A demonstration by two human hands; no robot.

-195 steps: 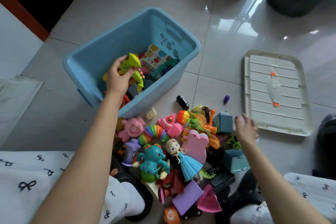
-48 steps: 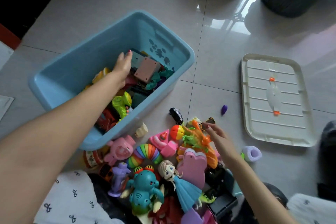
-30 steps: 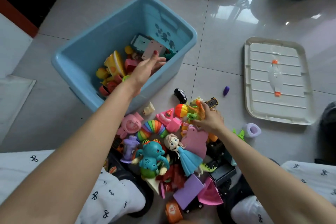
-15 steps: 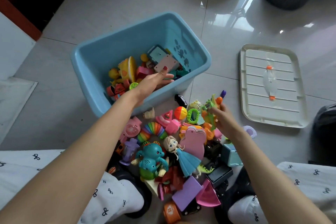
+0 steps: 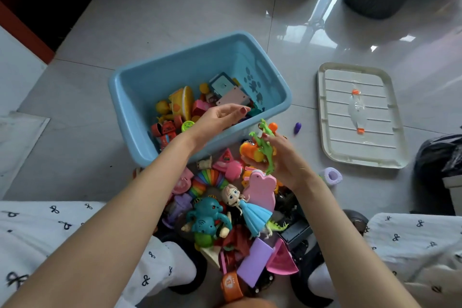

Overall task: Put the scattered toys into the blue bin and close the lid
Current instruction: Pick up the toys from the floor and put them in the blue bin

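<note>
The blue bin point(image 5: 130, 97) stood open on the tiled floor point(image 5: 75, 157), partly filled, with bare tile on its far and left sides. Its cream lid point(image 5: 360, 115) lay flat to the right, well apart. The left hand point(image 5: 220, 120) hovered over the bin's near rim, fingers loosely spread and empty. The right hand point(image 5: 282, 157) gripped a green dinosaur point(image 5: 265, 147) and orange toys above the toy pile point(image 5: 237, 207). The forearms hid part of the pile. An orange piece point(image 5: 231, 286) bore a "B".

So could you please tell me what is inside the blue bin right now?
The blue bin holds a yellow toy, a pink card and red pieces. The left hand covers part of them.
</note>
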